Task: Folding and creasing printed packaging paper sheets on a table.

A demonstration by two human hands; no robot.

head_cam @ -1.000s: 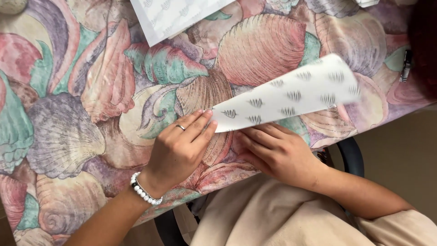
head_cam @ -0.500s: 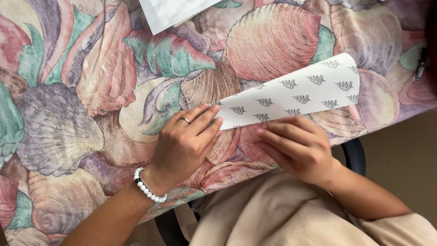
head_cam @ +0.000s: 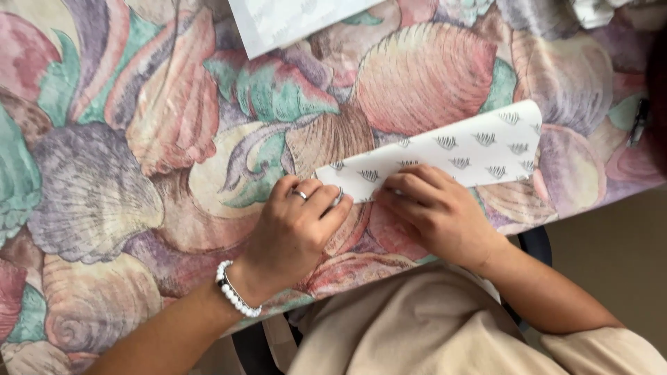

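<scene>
A folded white paper [head_cam: 451, 149] printed with small dark striped marks lies on a table covered by a seashell-patterned cloth [head_cam: 139, 139]. My left hand [head_cam: 295, 232], with a ring and a white bead bracelet, presses its fingertips on the paper's left corner. My right hand [head_cam: 438, 212] lies flat on the paper's lower edge, fingers pointing left and touching the sheet. Both hands sit close together near the table's front edge.
Another white sheet [head_cam: 292, 21] lies at the top edge of the view. A dark pen-like object [head_cam: 638, 121] rests at the far right of the cloth. A dark chair [head_cam: 535, 243] and beige clothing [head_cam: 431, 326] show below the table edge.
The paper has swung from sticking up to the right to lying flatter on the cloth. My right hand has moved up onto its lower edge; my left hand stays on the left corner.
</scene>
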